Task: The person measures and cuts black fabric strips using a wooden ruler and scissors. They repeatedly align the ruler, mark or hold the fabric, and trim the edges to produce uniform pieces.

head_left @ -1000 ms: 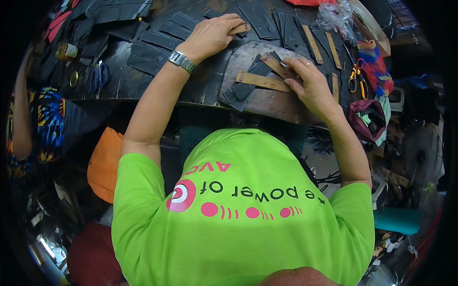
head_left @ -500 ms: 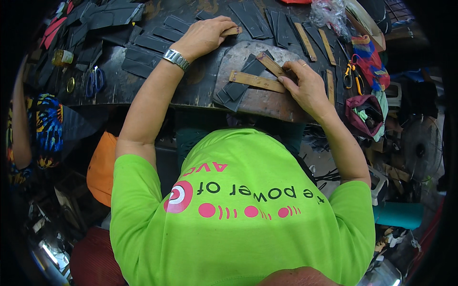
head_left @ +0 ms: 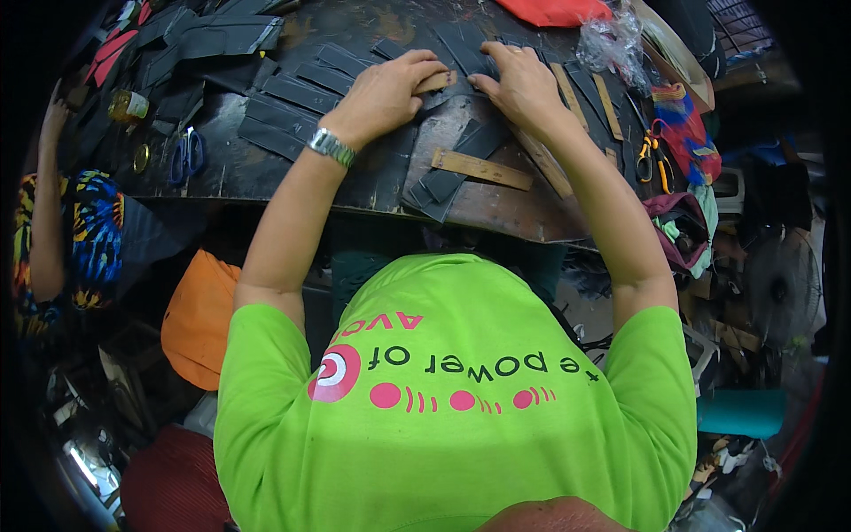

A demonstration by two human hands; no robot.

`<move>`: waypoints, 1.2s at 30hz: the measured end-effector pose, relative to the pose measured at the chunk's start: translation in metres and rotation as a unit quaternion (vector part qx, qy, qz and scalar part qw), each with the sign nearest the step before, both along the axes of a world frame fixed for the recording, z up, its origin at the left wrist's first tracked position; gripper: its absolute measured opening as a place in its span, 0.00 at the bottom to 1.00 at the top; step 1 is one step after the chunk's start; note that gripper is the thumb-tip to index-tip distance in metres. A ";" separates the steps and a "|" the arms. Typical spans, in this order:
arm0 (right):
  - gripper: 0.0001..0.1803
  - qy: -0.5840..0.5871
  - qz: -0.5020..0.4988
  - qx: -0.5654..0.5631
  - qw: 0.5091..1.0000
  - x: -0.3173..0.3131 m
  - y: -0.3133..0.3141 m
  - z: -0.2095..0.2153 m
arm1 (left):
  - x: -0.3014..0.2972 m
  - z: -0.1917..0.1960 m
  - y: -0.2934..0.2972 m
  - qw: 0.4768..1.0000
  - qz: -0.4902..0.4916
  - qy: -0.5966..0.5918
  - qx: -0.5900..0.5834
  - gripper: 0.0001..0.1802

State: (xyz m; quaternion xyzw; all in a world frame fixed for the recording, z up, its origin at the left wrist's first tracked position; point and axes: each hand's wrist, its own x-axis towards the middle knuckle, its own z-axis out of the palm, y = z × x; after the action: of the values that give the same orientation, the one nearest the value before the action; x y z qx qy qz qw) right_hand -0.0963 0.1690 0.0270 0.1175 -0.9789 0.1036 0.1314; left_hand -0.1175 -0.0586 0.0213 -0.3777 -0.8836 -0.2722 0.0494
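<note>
My left hand (head_left: 387, 97) is closed around a short wooden strip (head_left: 436, 82), whose end sticks out past the fingers. Farther right, my right hand (head_left: 523, 89) reaches over the table with thumb and forefinger apart, close to some flat black strips (head_left: 463, 49). On the worn board (head_left: 452, 137) between my arms, one wooden strip (head_left: 483, 168) lies across crossed black pieces (head_left: 439, 186). A second wooden strip (head_left: 542, 161) rests on the board beneath my right wrist, partly covered by my arm.
Rows of black strips (head_left: 297, 93) lie left of my left hand. Blue scissors (head_left: 187, 158) and a small jar (head_left: 128, 106) are farther left. At right are more wooden strips (head_left: 608, 106), yellow-handled pliers (head_left: 654, 160) and a maroon pouch (head_left: 678, 226). Another person's arm (head_left: 46, 204) shows at far left.
My right hand has let go of a wooden strip, now lying on the board, and moved away toward the far black strips. My left hand keeps its wooden strip.
</note>
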 end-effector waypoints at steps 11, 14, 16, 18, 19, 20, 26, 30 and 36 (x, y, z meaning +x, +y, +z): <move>0.13 0.025 -0.016 0.039 0.999 -0.060 -0.007 -0.046 | 0.082 -0.010 -0.029 0.984 0.030 -0.075 0.158 0.25; 0.15 0.053 -0.054 0.065 0.995 -0.080 -0.005 -0.050 | 0.082 -0.018 -0.027 0.981 0.034 -0.047 0.185 0.24; 0.14 0.045 -0.052 0.086 0.994 -0.086 -0.005 -0.045 | 0.083 -0.021 -0.028 0.982 0.042 -0.051 0.180 0.24; 0.19 0.066 -0.058 0.093 0.992 -0.079 -0.008 -0.036 | 0.085 -0.023 -0.028 0.980 0.046 -0.053 0.184 0.24; 0.21 0.074 -0.054 0.074 0.993 -0.071 -0.010 -0.028 | 0.084 -0.023 -0.029 0.980 0.049 -0.051 0.187 0.24; 0.23 0.082 -0.049 0.056 0.994 -0.060 -0.012 -0.020 | 0.086 -0.024 -0.029 0.979 0.055 -0.045 0.194 0.24; 0.35 -0.166 0.314 -0.064 0.933 0.032 -0.001 0.036 | 0.084 -0.024 -0.032 0.947 0.096 -0.055 0.301 0.12; 0.33 -0.156 0.297 -0.022 0.942 0.067 -0.007 0.034 | 0.083 -0.024 -0.032 0.947 0.106 -0.057 0.297 0.13; 0.25 -0.212 0.249 -0.046 0.944 0.063 -0.013 0.034 | 0.084 -0.023 -0.031 0.949 0.105 -0.055 0.292 0.13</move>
State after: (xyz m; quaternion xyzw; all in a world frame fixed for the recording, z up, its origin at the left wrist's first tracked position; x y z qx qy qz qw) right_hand -0.0332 0.1561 0.0612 0.3269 -0.9176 0.2007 -0.1037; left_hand -0.0338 -0.0893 -0.0015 -0.2363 -0.8012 -0.5324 0.1372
